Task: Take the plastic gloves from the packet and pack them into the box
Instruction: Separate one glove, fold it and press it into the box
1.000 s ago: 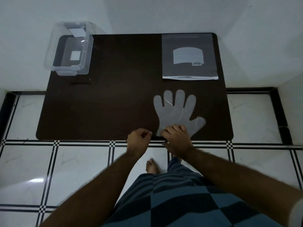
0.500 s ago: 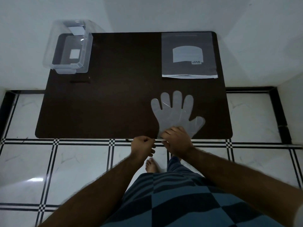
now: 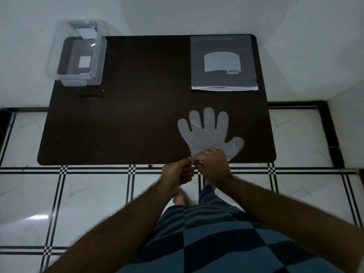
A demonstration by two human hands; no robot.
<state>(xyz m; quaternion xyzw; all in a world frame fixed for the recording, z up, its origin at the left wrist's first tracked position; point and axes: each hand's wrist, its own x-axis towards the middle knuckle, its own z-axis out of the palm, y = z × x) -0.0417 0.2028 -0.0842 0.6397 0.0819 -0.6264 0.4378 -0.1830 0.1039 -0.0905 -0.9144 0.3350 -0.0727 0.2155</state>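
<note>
A clear plastic glove (image 3: 208, 133) lies flat on the dark table (image 3: 137, 119) near its front right edge, fingers pointing away from me. My right hand (image 3: 211, 164) covers the glove's cuff and pinches it. My left hand (image 3: 177, 171) is closed right beside it, its fingertips touching the cuff's left corner. The grey glove packet (image 3: 223, 62) lies flat at the back right. The clear plastic box (image 3: 75, 54) stands open at the back left corner.
A small dark object (image 3: 91, 94) lies on the table in front of the box. White walls close in behind and to the right. My bare foot (image 3: 180, 198) and patterned shorts (image 3: 226, 239) show over the tiled floor (image 3: 88, 196).
My left hand has moved right and met my right hand at the glove's cuff. The glove has shifted slightly left. Packet and box have not moved.
</note>
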